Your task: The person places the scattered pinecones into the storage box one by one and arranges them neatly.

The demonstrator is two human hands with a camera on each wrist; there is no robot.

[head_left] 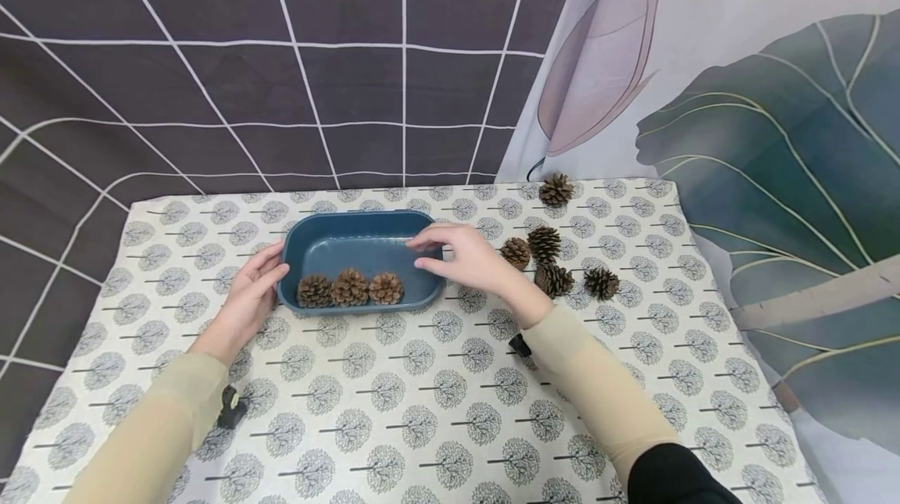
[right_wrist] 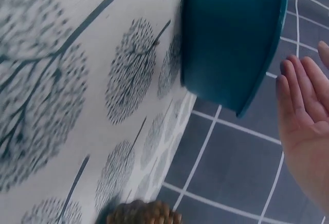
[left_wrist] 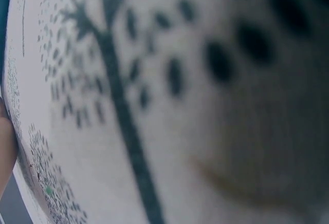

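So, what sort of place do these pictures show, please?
Probably an indoor corner arranged for tabletop work, perhaps at home: a tree-print tablecloth, a dark grid-lined backdrop behind it, and leaf-print fabric at the right.

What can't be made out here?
- Head: part of the blue tray's right rim, covered by the right hand.
- Left wrist: most of the left hand, cut off by the left edge; the tablecloth's print at far right, blurred and dark.
- Right wrist: the tray's inside, hidden by its outer wall; most of one pine cone, cut off by the bottom edge.
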